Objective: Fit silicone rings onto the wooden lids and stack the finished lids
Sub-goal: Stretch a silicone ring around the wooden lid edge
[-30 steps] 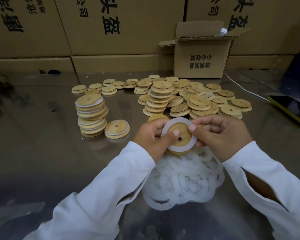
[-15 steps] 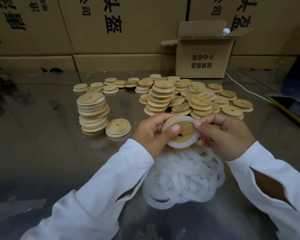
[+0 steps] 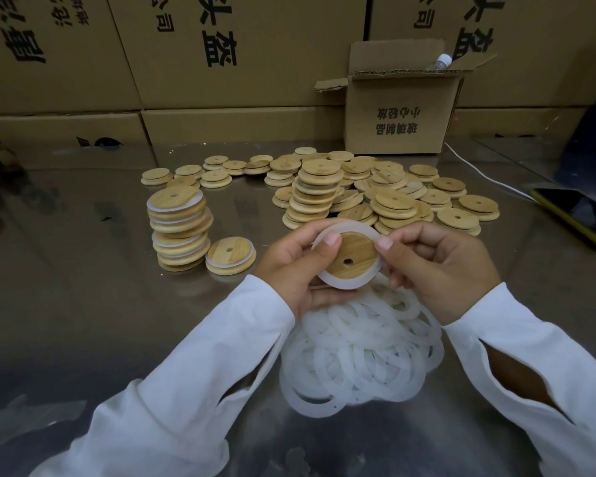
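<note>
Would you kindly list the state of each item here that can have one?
Held wooden lid: off the table, between both hands.
Silicone ring: around the held lid, thumbs on it.
Left hand: grips the lid.
Right hand: pinches the lid.
Finished stack: standing, uneven, rings fitted.
Single ringed lid: flat beside the stack.
Bare lids: heaped, ringless.
Loose rings: piled, unused.
Small cardboard box: flaps open.
Phone: screen dark.

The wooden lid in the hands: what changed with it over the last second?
Both hands turned the wooden lid: it tipped away, then came back to face the camera, and the silicone ring now lies flat all round its raised centre. The left hand and right hand still grip it, thumbs on the ring. The finished stack and the ring pile stayed put.
</note>
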Tool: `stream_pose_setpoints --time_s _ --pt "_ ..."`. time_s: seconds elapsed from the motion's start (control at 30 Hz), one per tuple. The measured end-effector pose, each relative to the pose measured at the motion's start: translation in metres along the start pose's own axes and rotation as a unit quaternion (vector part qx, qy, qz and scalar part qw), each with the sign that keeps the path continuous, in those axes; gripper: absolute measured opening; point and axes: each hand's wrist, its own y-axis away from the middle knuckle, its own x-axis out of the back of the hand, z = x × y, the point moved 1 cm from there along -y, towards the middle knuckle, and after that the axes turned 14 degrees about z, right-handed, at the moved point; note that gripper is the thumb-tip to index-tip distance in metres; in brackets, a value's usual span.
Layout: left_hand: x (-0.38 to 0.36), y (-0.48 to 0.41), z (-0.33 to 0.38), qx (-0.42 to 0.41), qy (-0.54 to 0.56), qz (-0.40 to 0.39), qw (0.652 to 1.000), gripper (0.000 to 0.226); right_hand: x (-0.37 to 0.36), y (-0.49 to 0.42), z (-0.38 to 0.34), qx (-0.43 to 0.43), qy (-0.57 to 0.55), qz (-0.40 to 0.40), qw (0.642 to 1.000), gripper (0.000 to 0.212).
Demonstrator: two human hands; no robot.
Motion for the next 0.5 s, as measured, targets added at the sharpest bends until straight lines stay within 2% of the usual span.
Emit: stream_pose_setpoints --time_s 0.23,0.5 --pt "0.0002 -0.0026 0.0007 -0.011 0.027 -0.011 1.0 0.025 -0.0032 0.003 -0.0051 0.042 -0.016 0.012 0.999 0.011" --pt "-0.0012 -0.0014 -0.0008 -0.037 0.005 0.01 0.999 0.033 -0.0032 0.0062 -0.0048 0.076 0.018 0.043 0.996 0.009"
